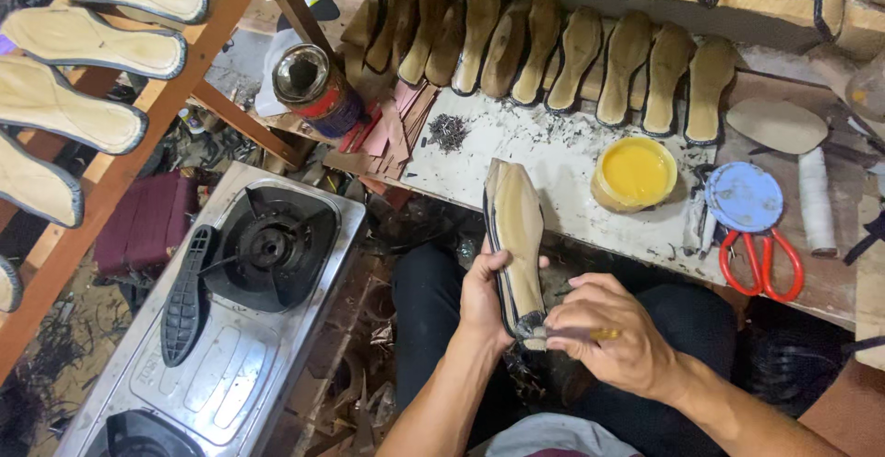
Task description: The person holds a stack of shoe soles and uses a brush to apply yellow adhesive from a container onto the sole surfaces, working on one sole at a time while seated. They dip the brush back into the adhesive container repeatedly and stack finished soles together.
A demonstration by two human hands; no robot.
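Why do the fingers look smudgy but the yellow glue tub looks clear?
Head view: the right hand is motion-blurred at its fingertips; the left hand, shoe sole and yellow glue tub are sharp; glare whitens the stove; edges bend slightly.

Matt tan leather-like shoe sole (pixel 518 236), black-edged. Brushed steel gas stove (pixel 221 328), dull black burner (pixel 269 247). Glossy yellow glue in a pot (pixel 634 173). Rough, stained white worktop (pixel 553 158). Shiny red plastic scissor handles (pixel 761 263).

One gas stove (pixel 230 328), one glue tub (pixel 634 173), one scissors (pixel 761 263), one tin can (pixel 313 84).
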